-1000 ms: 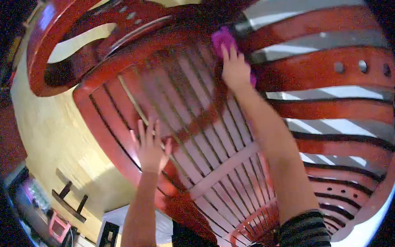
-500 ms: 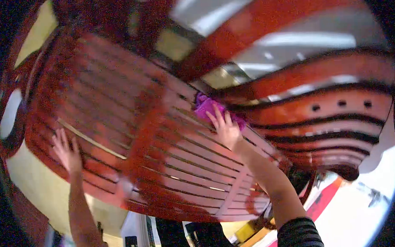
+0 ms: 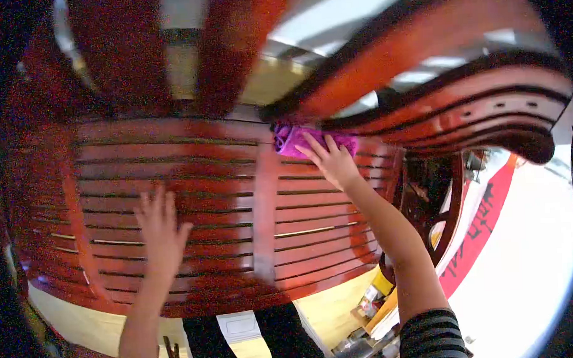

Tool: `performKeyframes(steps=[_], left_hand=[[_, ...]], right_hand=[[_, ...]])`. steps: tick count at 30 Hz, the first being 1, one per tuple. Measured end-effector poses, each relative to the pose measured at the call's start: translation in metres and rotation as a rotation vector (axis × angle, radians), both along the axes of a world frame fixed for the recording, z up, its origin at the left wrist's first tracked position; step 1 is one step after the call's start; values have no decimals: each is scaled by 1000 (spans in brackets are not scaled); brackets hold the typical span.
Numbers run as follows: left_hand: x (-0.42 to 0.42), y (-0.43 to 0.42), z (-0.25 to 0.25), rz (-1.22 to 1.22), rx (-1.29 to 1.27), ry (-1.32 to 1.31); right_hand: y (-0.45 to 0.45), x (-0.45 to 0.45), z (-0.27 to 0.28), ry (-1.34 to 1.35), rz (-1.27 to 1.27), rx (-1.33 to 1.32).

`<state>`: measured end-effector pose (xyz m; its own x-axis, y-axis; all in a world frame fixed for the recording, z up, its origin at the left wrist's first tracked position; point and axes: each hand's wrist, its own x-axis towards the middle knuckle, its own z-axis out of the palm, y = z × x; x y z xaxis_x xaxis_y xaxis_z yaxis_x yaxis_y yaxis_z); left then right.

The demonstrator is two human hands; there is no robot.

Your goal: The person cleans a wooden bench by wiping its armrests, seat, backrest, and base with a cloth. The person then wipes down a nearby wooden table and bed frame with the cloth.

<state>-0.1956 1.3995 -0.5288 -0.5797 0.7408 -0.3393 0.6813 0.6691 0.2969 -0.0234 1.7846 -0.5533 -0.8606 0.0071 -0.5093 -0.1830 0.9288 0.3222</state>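
A purple cloth (image 3: 298, 142) lies bunched at the back edge of a glossy red-brown slatted wooden bench seat (image 3: 222, 235), close to the backrest. My right hand (image 3: 333, 163) holds it against the slats, with the fingers bent over its top. Over the left half of the seat is my left hand (image 3: 160, 224), open, with its fingers spread and nothing in it. It is slightly blurred, and I cannot tell whether it touches the slats.
The bench's curved backrest (image 3: 473, 112) rises behind the seat at the right. At the right end is a dark curved armrest (image 3: 448, 208). A red banner with dark characters (image 3: 481, 229) lies beyond it. My dark trouser legs (image 3: 285, 333) are below the front edge.
My view has turned, so the bench seat now runs nearly level. My left hand has shifted right over the slats. My right hand stays on the cloth near the backrest.
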Motion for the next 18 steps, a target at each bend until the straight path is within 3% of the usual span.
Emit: performKeyframes(steps=[1, 3, 5, 6, 9, 11, 13, 15, 18], left_hand=[[23, 36, 0, -15, -145, -96], [66, 83, -15, -89, -142, -17], [94, 129, -11, -36, -387, -78], [103, 138, -23, -28, -353, 42], [103, 153, -25, 6, -604, -54], [102, 143, -33, -52, -596, 37], [106, 151, -31, -59, -669, 43], [108, 152, -32, -98, -704, 101], [108, 149, -36, -137, -749, 151]], right_hand=[[13, 18, -1, -16, -28, 13], [43, 56, 0, 3, -101, -8], [75, 99, -2, 31, -155, 28], [88, 117, -4, 36, -244, 20], [117, 176, -14, 57, -518, 116], [136, 216, -34, 47, -703, 194], [146, 214, -17, -33, -1111, 233], [170, 229, -27, 20, -1284, 183], [171, 241, -39, 61, -1215, 231]])
